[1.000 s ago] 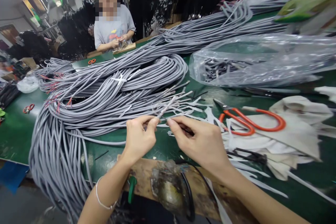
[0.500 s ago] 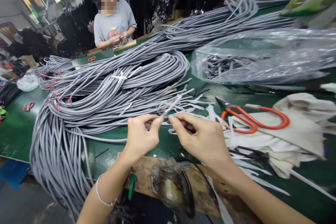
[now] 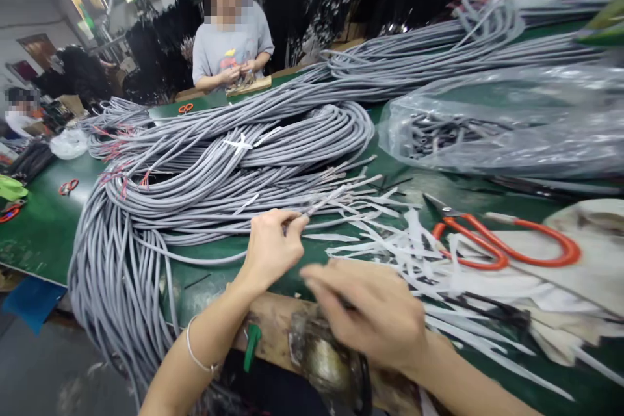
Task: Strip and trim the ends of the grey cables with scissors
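Between thumb and curled fingers, my left hand (image 3: 273,246) pinches the stripped end of a grey cable (image 3: 327,200), which points up and to the right. A white bangle circles the left wrist. Lower and to the right, apart from the cable, is my right hand (image 3: 368,309), its fingers curled in and blurred; whatever they may hold is hidden. Behind and left of my hands lies a large bundle of grey cables (image 3: 205,175). Beneath my right hand, a worn metal device (image 3: 322,357) sits on a wooden board (image 3: 273,322).
Orange-handled scissors (image 3: 492,240) rest on cloth at the right, near white strips (image 3: 385,244). A clear plastic bag (image 3: 497,123) holds dark short pieces. Across the green table (image 3: 46,227), a person (image 3: 234,45) works with both hands. Smaller scissors (image 3: 68,187) lie at the left.
My right hand has come away from the cable end, moving down toward the device. My left hand still holds the cable. The whole view has shifted, with the scene sliding right.
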A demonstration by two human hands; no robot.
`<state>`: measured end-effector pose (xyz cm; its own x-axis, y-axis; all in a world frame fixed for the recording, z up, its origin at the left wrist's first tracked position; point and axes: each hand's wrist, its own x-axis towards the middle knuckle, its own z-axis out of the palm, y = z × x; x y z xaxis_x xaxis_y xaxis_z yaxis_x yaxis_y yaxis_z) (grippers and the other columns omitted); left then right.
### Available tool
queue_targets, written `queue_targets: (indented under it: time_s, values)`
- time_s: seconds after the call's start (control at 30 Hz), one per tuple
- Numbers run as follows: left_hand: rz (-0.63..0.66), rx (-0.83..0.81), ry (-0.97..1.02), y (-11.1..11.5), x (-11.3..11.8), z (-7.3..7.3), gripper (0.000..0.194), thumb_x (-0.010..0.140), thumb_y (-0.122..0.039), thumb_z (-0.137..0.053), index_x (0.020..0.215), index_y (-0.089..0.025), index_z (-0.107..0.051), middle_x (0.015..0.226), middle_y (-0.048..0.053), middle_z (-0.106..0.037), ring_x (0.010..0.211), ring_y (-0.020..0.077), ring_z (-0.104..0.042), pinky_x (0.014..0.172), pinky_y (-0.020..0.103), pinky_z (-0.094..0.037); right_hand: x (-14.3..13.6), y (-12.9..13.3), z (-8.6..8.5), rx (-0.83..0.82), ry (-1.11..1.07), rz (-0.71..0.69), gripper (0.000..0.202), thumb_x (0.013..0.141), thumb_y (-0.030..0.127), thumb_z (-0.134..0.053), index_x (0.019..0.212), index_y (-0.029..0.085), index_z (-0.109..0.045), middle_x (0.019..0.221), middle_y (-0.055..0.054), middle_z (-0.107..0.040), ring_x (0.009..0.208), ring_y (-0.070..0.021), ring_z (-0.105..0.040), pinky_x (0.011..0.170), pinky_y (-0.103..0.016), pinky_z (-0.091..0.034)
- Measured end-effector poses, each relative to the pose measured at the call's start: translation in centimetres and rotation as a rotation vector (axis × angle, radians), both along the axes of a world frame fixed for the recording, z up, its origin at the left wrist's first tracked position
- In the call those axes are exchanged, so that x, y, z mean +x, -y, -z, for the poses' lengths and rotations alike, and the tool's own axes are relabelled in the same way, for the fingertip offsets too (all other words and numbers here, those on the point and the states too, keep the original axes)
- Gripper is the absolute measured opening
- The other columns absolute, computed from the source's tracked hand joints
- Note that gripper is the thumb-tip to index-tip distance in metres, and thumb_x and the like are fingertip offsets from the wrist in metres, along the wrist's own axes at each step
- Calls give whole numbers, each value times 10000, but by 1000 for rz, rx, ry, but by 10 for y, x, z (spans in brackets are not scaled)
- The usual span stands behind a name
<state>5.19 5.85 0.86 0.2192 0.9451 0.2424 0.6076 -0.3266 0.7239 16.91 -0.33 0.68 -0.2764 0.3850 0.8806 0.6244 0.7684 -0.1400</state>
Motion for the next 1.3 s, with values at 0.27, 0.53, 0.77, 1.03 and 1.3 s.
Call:
queue_targets:
  time_s: [0.27, 0.53, 0.77, 1.03, 1.3]
  values:
    - [133, 70, 135, 7, -5, -11, 269, 867, -132, -462, 729, -132, -693, 629, 20, -669, 571, 128, -585, 553, 205, -420, 24, -25, 2, 33, -12, 573, 180, 869, 199, -558, 706, 166, -628, 568, -14, -624, 538, -140, -573, 516, -263, -385]
    - [163, 194, 125, 8, -4, -9, 236, 845, -123, -485, 736, -127, -694, 679, 58, -708, 608, 153, -635, 621, 232, -494, 24, -24, 0, 50, 25, 602, 198, 865, 207, -566, 687, 162, -642, 559, -15, -620, 537, -143, -556, 517, -268, -369]
    - [169, 280, 140, 11, -6, -7, 155, 809, -151, -572, 887, -145, -705, 780, 67, -740, 615, 156, -659, 599, 240, -529, 26, -26, 3, -44, -62, 438, 184, 869, 204, -547, 713, 160, -633, 575, -16, -611, 550, -147, -565, 531, -262, -415]
    - [94, 440, 47, 17, -1, -4, 198, 846, -101, -514, 869, -147, -706, 759, 66, -696, 676, 154, -638, 652, 253, -521, 21, -24, 0, -261, -273, 215, 189, 858, 174, -534, 676, 196, -581, 564, 12, -617, 445, -97, -541, 411, -209, -410]
    - [-3, 239, 39, 21, 1, -10, 208, 811, -91, -532, 733, -137, -719, 642, 63, -700, 575, 179, -623, 555, 269, -455, 13, -19, 5, -6, -191, 160, 124, 807, 87, -583, 753, 191, -624, 555, -1, -608, 484, -118, -564, 470, -228, -458]
